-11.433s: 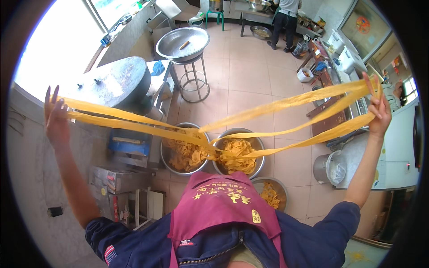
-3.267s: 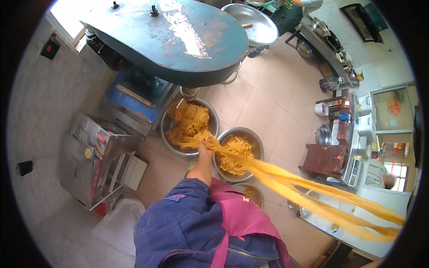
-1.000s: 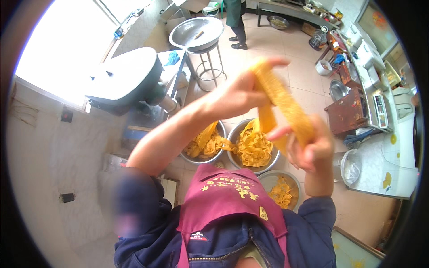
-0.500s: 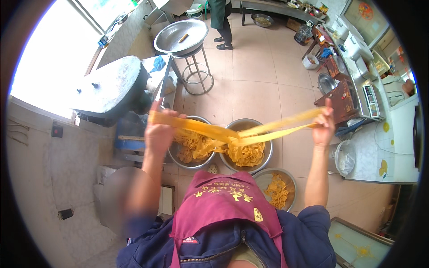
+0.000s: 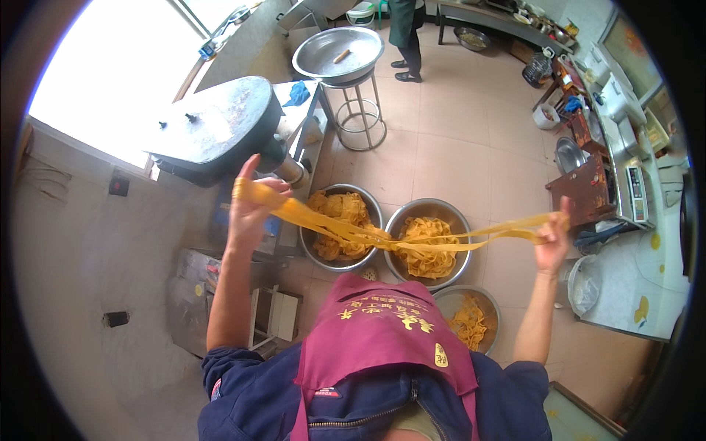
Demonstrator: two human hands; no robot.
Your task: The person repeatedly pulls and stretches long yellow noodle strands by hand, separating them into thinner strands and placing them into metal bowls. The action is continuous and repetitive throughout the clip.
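Observation:
Long, flat yellow noodle strips (image 5: 316, 218) stretch between my raised hands and cross in a twisted bunch at the middle. My left hand (image 5: 252, 209) is closed round their left end, one finger pointing up with a strip looped about it. At the other end, my right hand (image 5: 551, 246) grips the strips, its index finger also raised. Below the stretched bunch stand two metal basins of similar noodles: a left basin (image 5: 377, 202) and a right basin (image 5: 465, 213). Whether the bunch touches the noodles beneath is unclear.
A third metal basin (image 5: 491, 309) with fewer strips sits nearer me on the right. A wide basin on a stand (image 5: 357, 66), a dark machine with a flat lid (image 5: 220, 125) and a person (image 5: 404, 37) are farther off. A counter (image 5: 618, 287) lines the right.
My hands still hold the strips apart. The strips have gone from blurred to mostly sharp, and their middle hangs slightly lower. The whole view has shifted, moving the surroundings rightward.

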